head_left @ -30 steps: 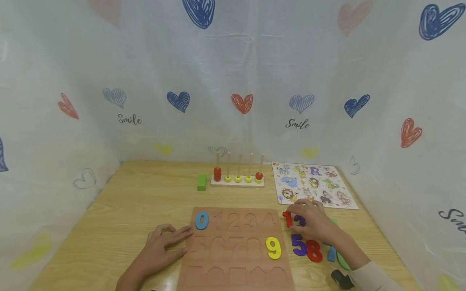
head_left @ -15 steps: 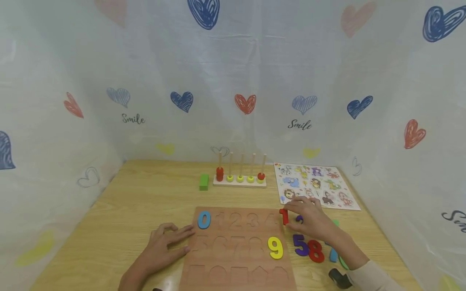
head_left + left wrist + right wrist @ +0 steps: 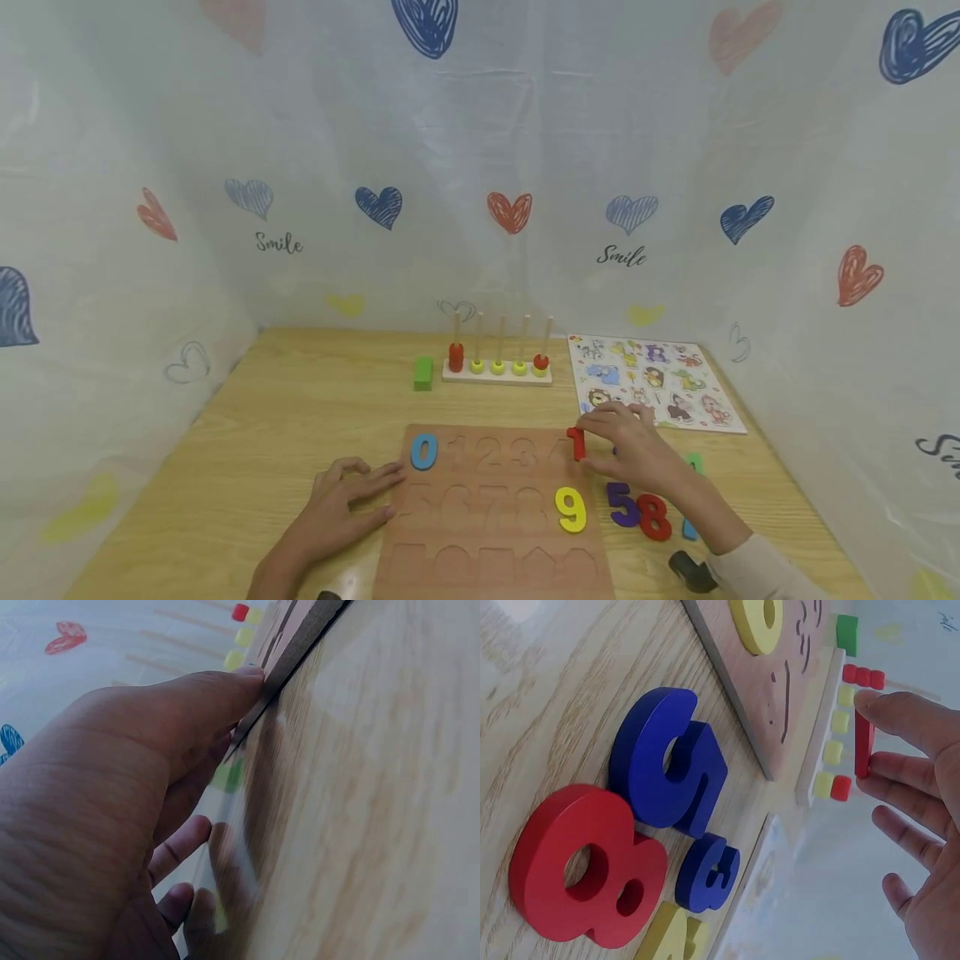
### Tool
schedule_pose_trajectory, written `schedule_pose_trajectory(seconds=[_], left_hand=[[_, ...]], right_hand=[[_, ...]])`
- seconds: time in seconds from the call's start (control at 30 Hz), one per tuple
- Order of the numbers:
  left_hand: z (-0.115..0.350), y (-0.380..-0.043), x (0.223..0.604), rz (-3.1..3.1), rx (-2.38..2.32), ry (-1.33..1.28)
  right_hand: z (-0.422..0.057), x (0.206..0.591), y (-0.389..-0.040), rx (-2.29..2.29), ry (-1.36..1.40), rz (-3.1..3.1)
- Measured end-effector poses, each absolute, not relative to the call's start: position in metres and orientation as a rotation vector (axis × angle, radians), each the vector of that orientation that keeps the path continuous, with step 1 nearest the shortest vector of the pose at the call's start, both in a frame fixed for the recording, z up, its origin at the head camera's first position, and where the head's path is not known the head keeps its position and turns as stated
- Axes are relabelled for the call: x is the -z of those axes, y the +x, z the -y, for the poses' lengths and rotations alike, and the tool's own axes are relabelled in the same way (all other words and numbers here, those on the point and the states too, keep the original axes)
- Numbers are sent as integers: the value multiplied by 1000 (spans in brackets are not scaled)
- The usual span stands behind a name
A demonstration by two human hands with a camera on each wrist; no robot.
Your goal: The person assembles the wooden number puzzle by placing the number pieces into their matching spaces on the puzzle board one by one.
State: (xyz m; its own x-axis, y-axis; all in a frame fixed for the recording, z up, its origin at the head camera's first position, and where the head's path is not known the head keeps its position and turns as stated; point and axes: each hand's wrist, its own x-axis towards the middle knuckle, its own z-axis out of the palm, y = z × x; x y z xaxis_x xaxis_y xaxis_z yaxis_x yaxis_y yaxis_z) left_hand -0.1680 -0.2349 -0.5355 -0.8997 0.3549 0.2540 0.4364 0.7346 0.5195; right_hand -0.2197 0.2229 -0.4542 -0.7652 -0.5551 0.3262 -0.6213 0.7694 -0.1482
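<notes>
Between thumb and fingertips my right hand (image 3: pixel 628 446) pinches a red number 1 (image 3: pixel 576 444) over the right edge of the wooden number board (image 3: pixel 480 517). In the right wrist view that red piece (image 3: pixel 864 742) is seen edge-on, held off the table. My left hand (image 3: pixel 337 508) rests at the board's left edge, its thumb and fingertips touching it with the fingers fairly straight. A blue 0 (image 3: pixel 423 452) sits at the board's top left and a yellow 9 (image 3: pixel 571 510) in its second row; the outlines between them are bare.
Right of the board lie a purple-blue 5 (image 3: pixel 622 505), a red 8 (image 3: pixel 653 517), a small blue 3 (image 3: pixel 708 873) and a yellow piece (image 3: pixel 671 934). Behind stand a bead abacus (image 3: pixel 497 372), a green block (image 3: pixel 423 373) and an animal puzzle board (image 3: pixel 712 408). A black object (image 3: pixel 692 572) lies by the right sleeve.
My right hand has moved left with the red 1, from beside the small 3 to over the board's right edge. The left hand keeps its place at the board.
</notes>
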Motion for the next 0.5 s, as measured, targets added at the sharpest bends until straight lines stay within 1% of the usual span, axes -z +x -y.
schedule_pose_trajectory(seconds=[0.5], left_hand=[[235, -168, 536, 2810, 896, -632]], right_hand=[[-201, 451, -217, -318, 902, 2766]])
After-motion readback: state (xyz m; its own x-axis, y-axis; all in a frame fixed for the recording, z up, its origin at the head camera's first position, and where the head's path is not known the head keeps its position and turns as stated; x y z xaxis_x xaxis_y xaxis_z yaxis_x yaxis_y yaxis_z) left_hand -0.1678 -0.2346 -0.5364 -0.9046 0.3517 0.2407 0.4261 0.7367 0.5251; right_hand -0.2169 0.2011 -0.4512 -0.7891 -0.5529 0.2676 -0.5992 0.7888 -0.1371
